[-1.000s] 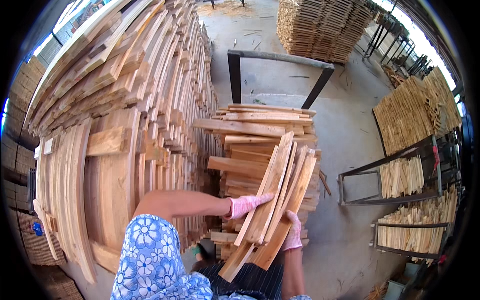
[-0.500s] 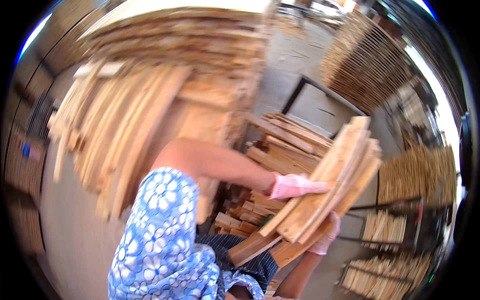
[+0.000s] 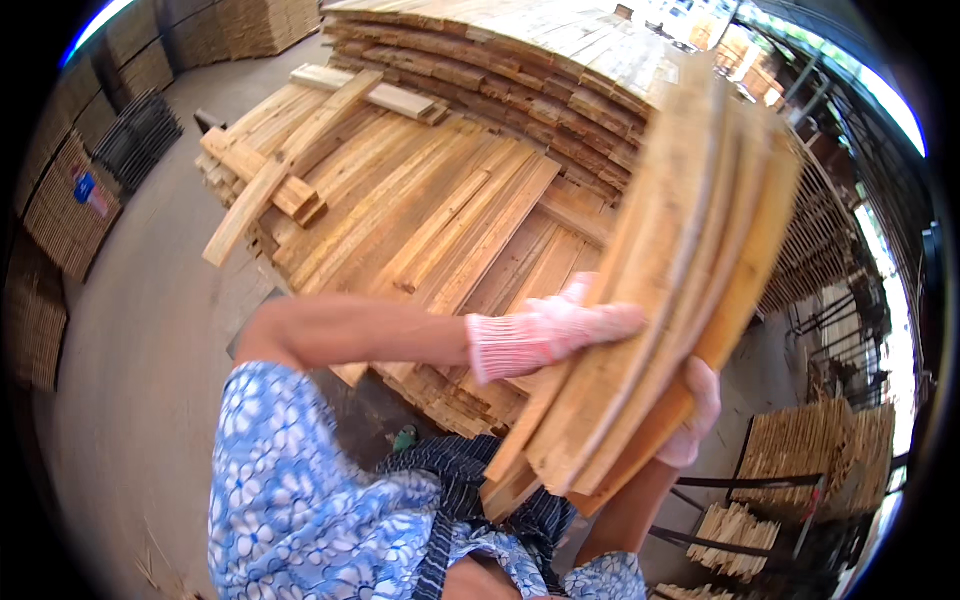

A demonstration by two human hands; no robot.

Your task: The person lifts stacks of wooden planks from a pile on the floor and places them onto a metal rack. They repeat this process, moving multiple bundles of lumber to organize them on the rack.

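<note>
A bundle of several long wooden planks [image 3: 655,270] is held up at a slant in front of my body, its far end blurred by motion. My left hand [image 3: 560,328], in a pink-and-white knit glove, grips the bundle's left side with the thumb over the top plank. On the opposite edge, lower down, my gloved right hand [image 3: 698,412] is closed around the planks; some of its fingers are hidden under them. Beneath and beyond the bundle lies a low stack of planks [image 3: 420,235] in a row, apparently below the held ones.
Behind the low stack rises a taller stack of boards [image 3: 490,75]. Loose crossed planks [image 3: 265,185] jut out from the low stack's left end. Metal racks [image 3: 765,482] and wood bundles [image 3: 815,450] stand at the right. Concrete floor [image 3: 130,350] spreads along the left.
My view has swung left, bringing the low plank stack to the middle. The held bundle has risen and now stands over that stack's right side; the loose wood pile beneath it is out of sight.
</note>
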